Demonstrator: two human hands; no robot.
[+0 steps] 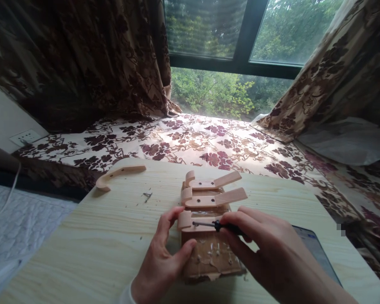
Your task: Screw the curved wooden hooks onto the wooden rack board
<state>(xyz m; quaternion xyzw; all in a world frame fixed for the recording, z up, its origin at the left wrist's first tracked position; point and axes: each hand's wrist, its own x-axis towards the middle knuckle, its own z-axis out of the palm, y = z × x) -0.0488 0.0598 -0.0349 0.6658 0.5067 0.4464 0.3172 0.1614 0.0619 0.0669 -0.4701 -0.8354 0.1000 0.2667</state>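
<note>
The right grip (267, 238) holds a screwdriver (217, 226) against a wooden hook (204, 229) on a torn box (213, 259); the left grip (163, 259) clasps the box.

Before me: one dark-framed window (242, 38); patterned curtains (136, 63), either side; one floral cloth (190, 141). To my left: one wall socket (27, 137). To my right: one flat-screened device (315, 246).

Carries on a pale wood-grain tabletop (82, 236) a loose curved wooden hook (118, 170), some small screws (147, 196), a worn brown block (209, 253) and a dark-edged device (314, 247).
</note>
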